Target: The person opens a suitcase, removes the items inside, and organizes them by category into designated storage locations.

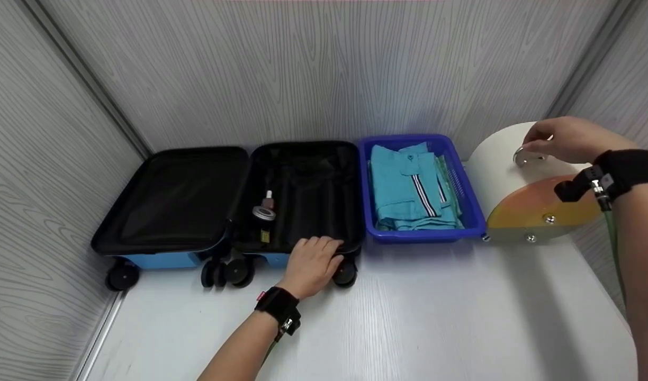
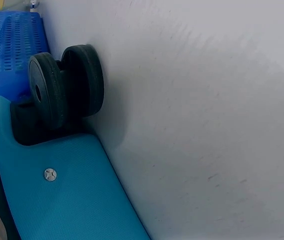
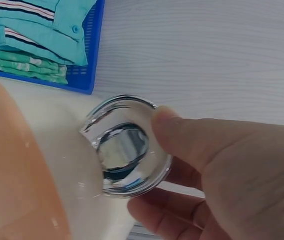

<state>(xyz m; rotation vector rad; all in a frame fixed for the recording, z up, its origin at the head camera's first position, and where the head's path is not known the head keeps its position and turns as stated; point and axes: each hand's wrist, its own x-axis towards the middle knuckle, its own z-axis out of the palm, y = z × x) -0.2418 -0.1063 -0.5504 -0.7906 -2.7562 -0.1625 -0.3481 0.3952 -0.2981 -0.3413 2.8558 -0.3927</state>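
My right hand [image 1: 573,138] pinches the shiny chrome handle [image 3: 127,150] of a cream-coloured rounded box [image 1: 493,159] at the right. Its thumb lies on the handle's rim, with fingers curled on the far side, in the right wrist view. My left hand [image 1: 312,267] rests over the front rim of an open suitcase [image 1: 313,159], black inside and blue outside. Inside that half lie a small round silver-topped item [image 1: 264,213] and a little brownish bottle-like item with a white tip [image 1: 269,199]. In the left wrist view only a sliver of that hand shows.
A blue plastic basket [image 1: 469,203] with folded turquoise clothes [image 1: 403,185] stands between suitcase and box. The suitcase's other half [image 1: 181,201] lies at the left. Black wheels [image 1: 124,276] stick out in front. Grey wood-grain panels [image 1: 303,69] enclose the white table [image 1: 408,317].
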